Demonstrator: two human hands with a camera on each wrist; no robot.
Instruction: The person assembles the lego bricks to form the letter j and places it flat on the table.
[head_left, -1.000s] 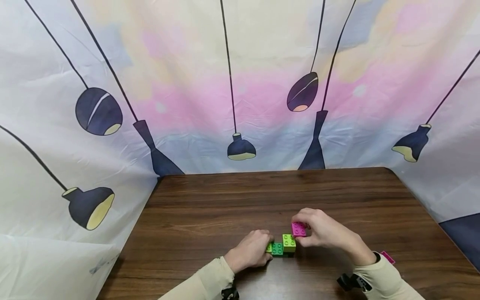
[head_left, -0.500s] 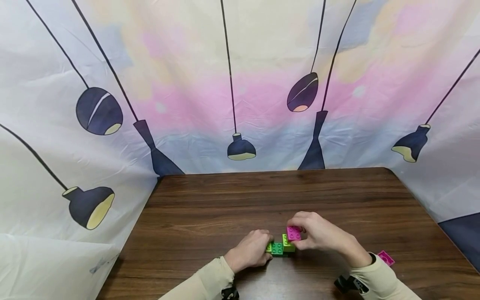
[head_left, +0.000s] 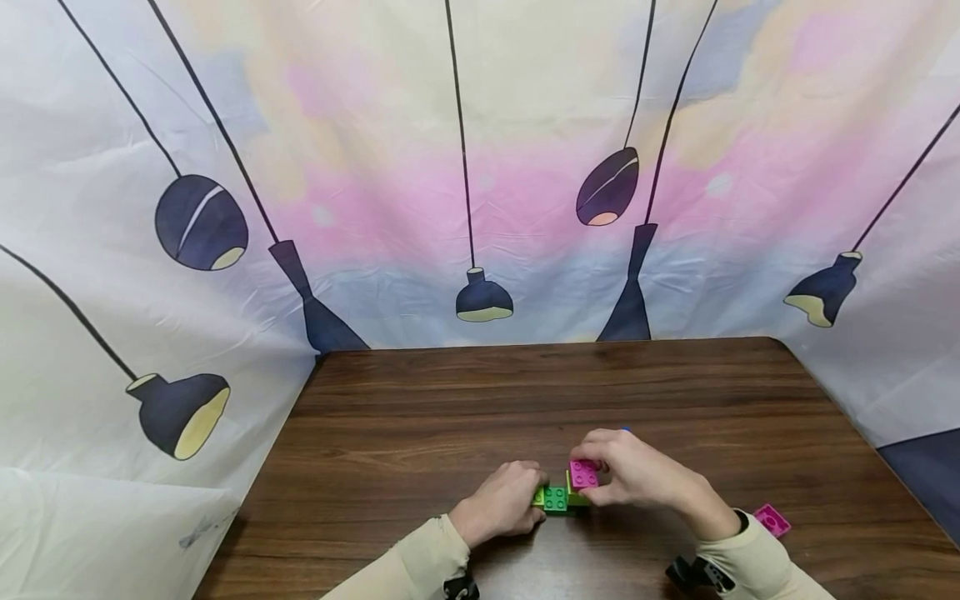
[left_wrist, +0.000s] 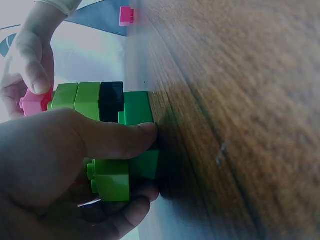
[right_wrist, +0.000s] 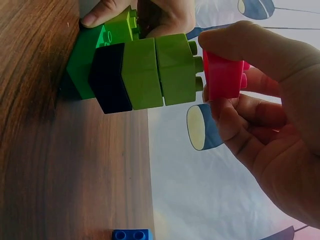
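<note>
At a wood-grain counter (head_left: 420, 400), I saw a person w/ both hands on toy bricks. The green brick (head_left: 555, 498) lay flat on the counter. The L hand (head_left: 498, 500) gripped its L end, thumb along the near side & fingers curled in, gap btwn them filled by the brick. A lime brick (left_wrist: 114, 180) sat on top at that end. On the green brick's R end rose a stack: dark brick (right_wrist: 107, 77), lower lime brick (right_wrist: 142, 74), upper lime brick (right_wrist: 176, 70). Above that end, the R hand (head_left: 637, 471) pinched a pink brick (head_left: 584, 473), thumb & fingertips only a brick's width apart, right by the stack's top studs; couldn't tell if they touched. A 2nd pink brick (head_left: 772, 521) lay well R of the green brick. A blue brick (right_wrist: 131, 234), partly cut off, lay farther back & R of it. Beyond it all hung a pastel cloth (head_left: 555, 100) w/ printed lamps.
</note>
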